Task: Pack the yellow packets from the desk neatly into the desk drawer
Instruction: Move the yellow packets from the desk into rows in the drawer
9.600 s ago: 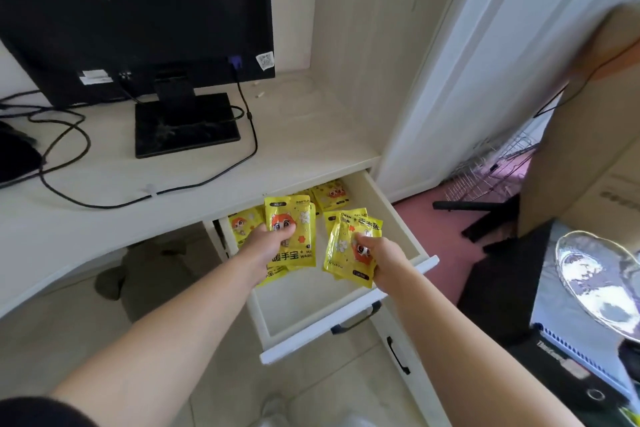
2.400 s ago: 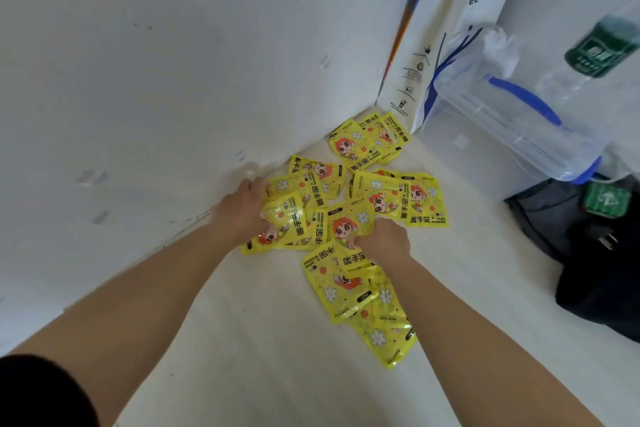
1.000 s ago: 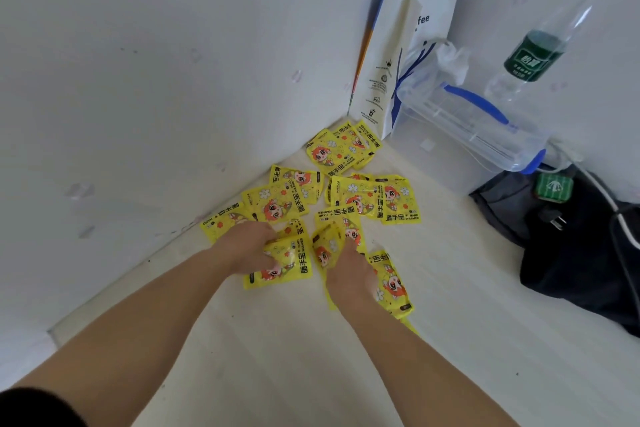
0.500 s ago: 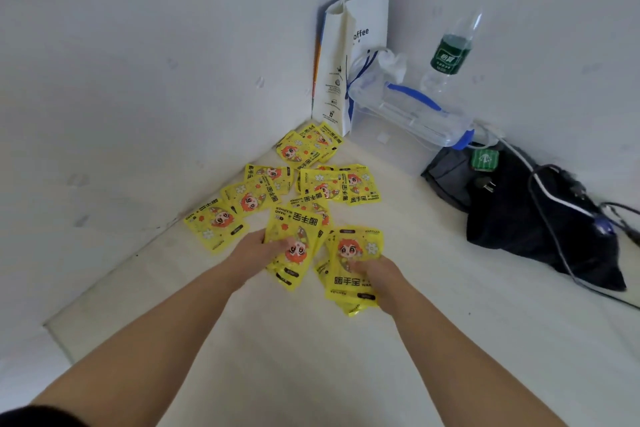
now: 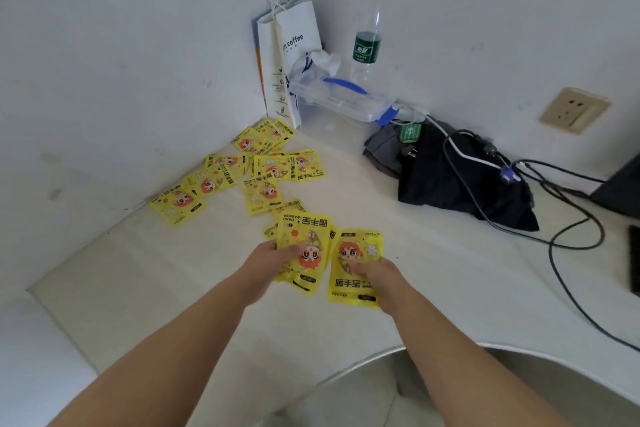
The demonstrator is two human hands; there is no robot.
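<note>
Several yellow packets with a red-haired cartoon figure lie scattered on the white desk toward its far corner, such as one at the left and a pair near the middle. My left hand grips a small stack of yellow packets, lifted off the desk. My right hand grips another yellow packet just to the right of that stack. The drawer is out of view.
A white paper bag, a clear plastic box and a water bottle stand in the corner. A black cloth bundle with cables lies at the right. A wall socket sits above it.
Both hands picked packets out of the scattered pile and drew them back toward me, away from the corner. The view has lifted and swung right. Much earlier the hands held packets over the open drawer.
</note>
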